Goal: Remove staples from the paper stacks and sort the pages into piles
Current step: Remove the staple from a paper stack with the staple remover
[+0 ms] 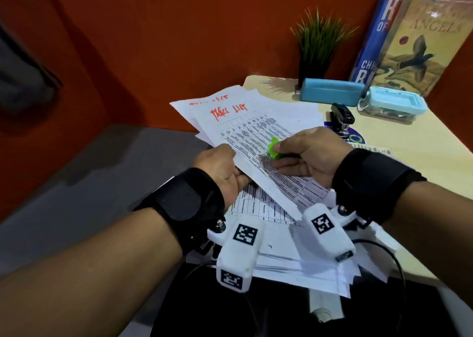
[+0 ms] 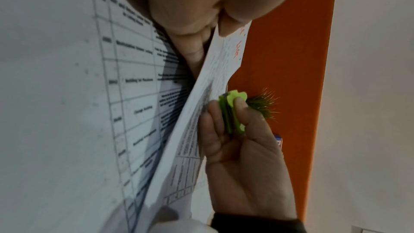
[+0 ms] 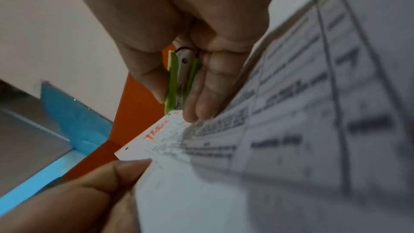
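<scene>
I hold a stapled paper stack [image 1: 256,132] headed "TASK LIST" in red, tilted above the table. My left hand [image 1: 225,162] grips its left edge, thumb on top and fingers hidden beneath. In the left wrist view that stack [image 2: 201,91] is edge-on under my left thumb. My right hand [image 1: 284,157] pinches a green staple remover [image 1: 274,148] against the printed face. The right wrist view shows the staple remover [image 3: 179,77] between thumb and fingers, its tip near the stack's upper corner [image 3: 156,137]. The left wrist view also shows the staple remover [image 2: 233,111].
Loose printed pages [image 1: 294,260] lie piled on the table [image 1: 422,162] under my wrists. Behind are a black stapler [image 1: 343,117], a blue case [image 1: 332,92], a blue-lidded box [image 1: 394,103], a potted plant [image 1: 317,47] and upright books [image 1: 414,42]. The table's left edge drops to grey floor.
</scene>
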{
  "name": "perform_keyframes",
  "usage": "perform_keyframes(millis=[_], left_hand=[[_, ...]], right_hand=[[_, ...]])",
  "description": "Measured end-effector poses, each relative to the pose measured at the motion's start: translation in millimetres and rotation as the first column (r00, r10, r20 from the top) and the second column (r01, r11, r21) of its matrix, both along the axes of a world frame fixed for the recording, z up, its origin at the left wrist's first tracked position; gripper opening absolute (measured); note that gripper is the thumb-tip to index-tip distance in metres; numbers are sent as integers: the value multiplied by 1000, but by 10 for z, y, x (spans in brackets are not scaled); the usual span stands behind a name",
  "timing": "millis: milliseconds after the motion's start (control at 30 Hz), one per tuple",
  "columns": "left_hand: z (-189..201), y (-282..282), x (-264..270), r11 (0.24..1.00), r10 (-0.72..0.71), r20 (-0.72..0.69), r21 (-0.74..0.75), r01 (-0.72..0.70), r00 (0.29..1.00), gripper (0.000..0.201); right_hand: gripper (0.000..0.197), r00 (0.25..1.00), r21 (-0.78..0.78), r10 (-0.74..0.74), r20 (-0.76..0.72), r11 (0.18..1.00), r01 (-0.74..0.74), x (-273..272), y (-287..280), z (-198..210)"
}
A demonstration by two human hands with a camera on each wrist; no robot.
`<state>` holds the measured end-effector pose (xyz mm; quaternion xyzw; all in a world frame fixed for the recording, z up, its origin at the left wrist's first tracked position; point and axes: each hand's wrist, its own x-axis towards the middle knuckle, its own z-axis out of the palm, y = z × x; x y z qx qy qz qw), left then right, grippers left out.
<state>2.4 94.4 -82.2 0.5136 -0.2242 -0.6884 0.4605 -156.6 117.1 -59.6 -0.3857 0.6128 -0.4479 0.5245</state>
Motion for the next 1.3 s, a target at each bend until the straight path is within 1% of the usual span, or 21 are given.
perform_keyframes(millis=[67,100,133,167,200,233,267,300,333,400,467,533,733,800,933,1133,1300], left_hand=[[17,11,12,999,-37,15,-10,37,999,25],[25,17,14,999,-50,24,-17,50,998,24],[28,22,15,998,-62,31,-24,63,998,24],[25,27,10,996,-77,37,-33,78,996,25],[23,32,10,994,-92,43,-47,94,995,26],[16,33,10,992,-104,50,-61,106,993,29],[11,36,12,990,-113,55,-73,117,992,31],[7,38,16,989,-117,57,-88,122,991,33],[4,46,22,986,-122,54,-107,128,991,34],[6,73,29,978,-138,44,-151,143,990,34],[10,111,32,969,-151,36,-192,155,988,35],[7,145,28,959,-158,41,-232,163,987,36],[9,230,10,936,-162,27,-313,162,986,36],[16,243,7,931,-157,32,-329,158,987,34],[25,268,8,920,-164,35,-355,165,986,36],[34,288,-7,911,-155,80,-374,174,985,32],[39,290,-20,933,-122,112,-326,152,986,28]], right_hand=[[14,984,-16,-2,-177,1000,-1,-67,-42,30],[17,964,-24,4,-266,1000,-10,-97,-61,48],[21,935,-30,23,-355,999,-35,-118,-84,58],[24,882,-25,60,-468,996,-81,-137,-99,67],[28,783,-3,108,-613,990,-140,-144,-112,82],[34,641,24,140,-754,982,-186,-140,-118,103],[41,491,41,143,-859,976,-213,-131,-116,130],[46,396,39,127,-910,974,-223,-115,-102,167],[47,353,28,113,-929,971,-238,-99,-80,200],[45,318,-14,89,-944,951,-309,-37,-10,236],[42,310,-38,90,-946,923,-382,41,64,222],[40,311,-65,72,-948,910,-410,119,127,187],[43,287,-118,8,-958,901,-419,199,144,140],[41,284,-119,4,-959,902,-416,232,152,159],[40,291,-110,11,-957,911,-397,284,167,187],[35,350,-133,-3,-937,927,-349,313,186,194],[35,401,-107,34,-915,940,-324,306,161,169]])
